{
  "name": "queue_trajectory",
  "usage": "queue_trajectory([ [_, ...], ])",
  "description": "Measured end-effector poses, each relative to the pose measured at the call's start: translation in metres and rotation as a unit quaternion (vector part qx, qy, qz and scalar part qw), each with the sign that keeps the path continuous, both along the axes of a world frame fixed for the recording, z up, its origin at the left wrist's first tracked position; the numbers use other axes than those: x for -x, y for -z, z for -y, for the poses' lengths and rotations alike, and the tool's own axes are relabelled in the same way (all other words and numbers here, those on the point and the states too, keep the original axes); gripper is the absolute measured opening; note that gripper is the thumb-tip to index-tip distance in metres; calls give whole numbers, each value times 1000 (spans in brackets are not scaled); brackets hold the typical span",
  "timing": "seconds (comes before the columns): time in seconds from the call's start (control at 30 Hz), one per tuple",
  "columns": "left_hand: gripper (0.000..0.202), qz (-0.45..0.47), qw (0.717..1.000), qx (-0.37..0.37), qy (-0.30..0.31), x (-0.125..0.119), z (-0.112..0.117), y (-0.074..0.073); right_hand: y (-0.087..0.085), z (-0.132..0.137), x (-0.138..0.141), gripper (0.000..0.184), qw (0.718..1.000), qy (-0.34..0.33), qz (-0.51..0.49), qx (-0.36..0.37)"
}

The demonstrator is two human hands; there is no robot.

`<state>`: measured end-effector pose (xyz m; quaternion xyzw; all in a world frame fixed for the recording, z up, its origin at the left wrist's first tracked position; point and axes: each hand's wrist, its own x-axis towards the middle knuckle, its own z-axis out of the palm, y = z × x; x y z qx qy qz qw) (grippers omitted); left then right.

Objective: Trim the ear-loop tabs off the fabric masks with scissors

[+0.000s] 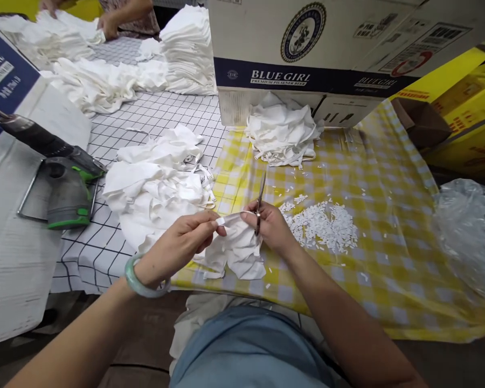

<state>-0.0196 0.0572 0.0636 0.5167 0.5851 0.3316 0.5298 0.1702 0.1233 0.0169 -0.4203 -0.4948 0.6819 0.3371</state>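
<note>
My left hand (pixel 186 237), with a green bangle at the wrist, pinches the end of a strap on a white cloth piece (pixel 236 253) held over the table's front edge. My right hand (pixel 272 226) grips small scissors (pixel 260 202), blades pointing up and away, right beside the strap end. A pile of small white clippings (pixel 323 226) lies just right of my right hand on the yellow checked tablecloth (pixel 388 253). A heap of white cloth pieces (pixel 157 183) sits to the left, another heap (pixel 283 134) lies ahead by the box.
A "Blue Girl" cardboard box (pixel 307 59) stands at the back. A grey-green tool (pixel 64 183) rests on the left. Folded white stacks (pixel 188 51) sit far back, where another person's hands (pixel 107 24) work. Clear plastic bag (pixel 469 231) at right.
</note>
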Motion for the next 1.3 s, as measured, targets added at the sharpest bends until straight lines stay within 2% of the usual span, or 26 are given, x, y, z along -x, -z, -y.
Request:
queue_trajectory([
  [0.07, 32, -15, 998, 31, 57, 4, 3, -7, -5, -5, 1, 29, 1000, -9, -26, 11],
  [0.13, 30, -41, 994, -41, 91, 1, 6, -13, -8, -6, 8, 26, 998, -31, -49, 34],
  [0.23, 25, -45, 976, -202, 65, -13, 8, -14, -6, -3, 23, 25, 988, -103, -96, 63],
  [0.3, 25, 14, 971, -240, 7, -24, 7, -8, -2, 0, 30, 30, 980, -143, -120, 62],
  [0.37, 28, 95, 970, -215, -69, -34, 5, 0, 0, 3, 28, 36, 983, -151, -96, 41],
  [0.47, 29, 156, 965, -153, -145, -47, 4, 13, -2, 7, 5, 35, 993, -91, 44, -57],
  [0.57, 29, 147, 971, -134, -134, -60, 6, 24, -10, 15, -29, 32, 961, -32, 202, -188],
  [0.67, 32, 127, 978, -125, -108, -74, 8, 30, -16, 28, -55, 38, 924, -58, 287, -246],
  [0.7, 33, 120, 980, -125, -102, -78, 7, 31, -17, 33, -61, 39, 922, -64, 297, -241],
  [0.77, 34, 107, 981, -136, -90, -85, 7, 30, -15, 41, -64, 35, 940, -48, 274, -197],
  [0.83, 33, 109, 980, -152, -73, -90, 5, 28, -9, 47, -59, 30, 974, -15, 184, -129],
  [0.9, 33, 120, 978, -161, -50, -92, 4, 26, -1, 52, -47, 29, 995, 14, 72, -66],
  [0.97, 32, 134, 977, -158, -43, -91, 3, 25, 8, 57, -33, 30, 1000, 26, 0, -8],
  [1.03, 31, 146, 977, -142, -59, -90, 3, 25, 16, 61, -23, 35, 999, 21, -27, 25],
  [1.1, 31, 155, 977, -121, -84, -88, 2, 26, 20, 63, -24, 37, 1000, -2, -25, 18],
  [1.17, 32, 143, 978, -116, -101, -88, 3, 28, 18, 63, -34, 37, 1000, -3, 20, -17],
  [1.23, 32, 119, 978, -132, -104, -90, 3, 30, 11, 61, -50, 37, 992, 3, 102, -77],
  [1.3, 33, 98, 979, -156, -91, -93, 4, 32, 1, 57, -65, 39, 969, -16, 187, -163],
])
